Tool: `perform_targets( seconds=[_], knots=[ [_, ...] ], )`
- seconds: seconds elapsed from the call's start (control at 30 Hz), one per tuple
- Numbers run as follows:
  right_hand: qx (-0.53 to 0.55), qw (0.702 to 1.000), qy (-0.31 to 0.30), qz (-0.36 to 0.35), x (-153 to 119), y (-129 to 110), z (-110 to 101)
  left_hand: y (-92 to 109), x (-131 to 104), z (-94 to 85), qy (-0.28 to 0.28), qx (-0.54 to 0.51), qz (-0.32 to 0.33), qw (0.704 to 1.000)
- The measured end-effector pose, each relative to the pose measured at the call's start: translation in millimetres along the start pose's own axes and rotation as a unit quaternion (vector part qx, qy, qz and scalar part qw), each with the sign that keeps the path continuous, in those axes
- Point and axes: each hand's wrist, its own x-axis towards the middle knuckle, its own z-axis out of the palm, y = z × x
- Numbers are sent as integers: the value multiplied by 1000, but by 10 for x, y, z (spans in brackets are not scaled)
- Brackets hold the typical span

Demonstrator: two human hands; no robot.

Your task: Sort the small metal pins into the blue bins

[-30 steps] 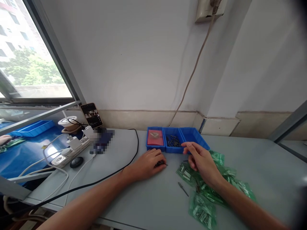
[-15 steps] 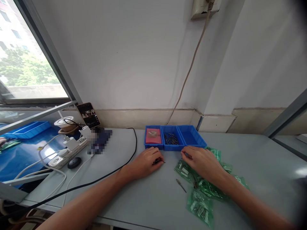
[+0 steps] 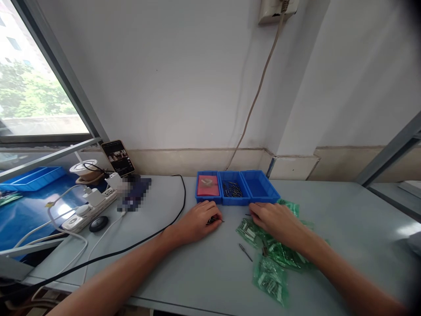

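My left hand [image 3: 203,221] rests on the grey table, its fingers curled round several thin dark metal pins [image 3: 213,220] whose ends stick out by the thumb. My right hand [image 3: 270,218] is closed in a pinch just in front of the blue bins. A thin dark metal pin [image 3: 247,214] pokes out left of its fingertips. Between the hands, nearer to me, lies a loose metal pin [image 3: 245,252] with a thicker end. Green plastic bags [image 3: 270,281] of small metal parts lie under and beside my right forearm. More pins [image 3: 232,189] fill the middle blue bin [image 3: 236,201].
A left blue bin [image 3: 208,199] holds a red packet [image 3: 204,190]; a right blue bin [image 3: 261,184] adjoins the middle one. Leftward are a black cable [image 3: 138,244], a power strip [image 3: 74,221], a round black object [image 3: 98,224], a propped phone [image 3: 118,158] and a cup [image 3: 88,169].
The whole view has shifted slightly. A pin's end now shows at my right fingertips, which sit a little lower against the bin's front. My left hand keeps its grip.
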Motion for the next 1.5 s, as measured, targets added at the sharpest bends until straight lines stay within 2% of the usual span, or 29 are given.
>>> perform_targets(
  seconds=[0.13,0.37,0.63,0.8,1.0,1.5],
  knots=[
    [18,1000,15,1,6,9,50,0,0,1,-1,2,-5,1000],
    [13,1000,1,9,22,-4,50,-5,-5,3,1,-2,0,1000],
    [76,995,59,-9,16,-15,56,-14,0,15,-2,0,2,1000],
    [123,989,75,-16,19,-38,40,-20,-2,18,0,2,1,1000],
    [158,984,80,-2,26,-106,-21,-19,-8,19,3,4,2,1000],
    [268,951,151,40,19,-202,-41,-6,1,-9,-4,0,-5,1000]
  ],
)
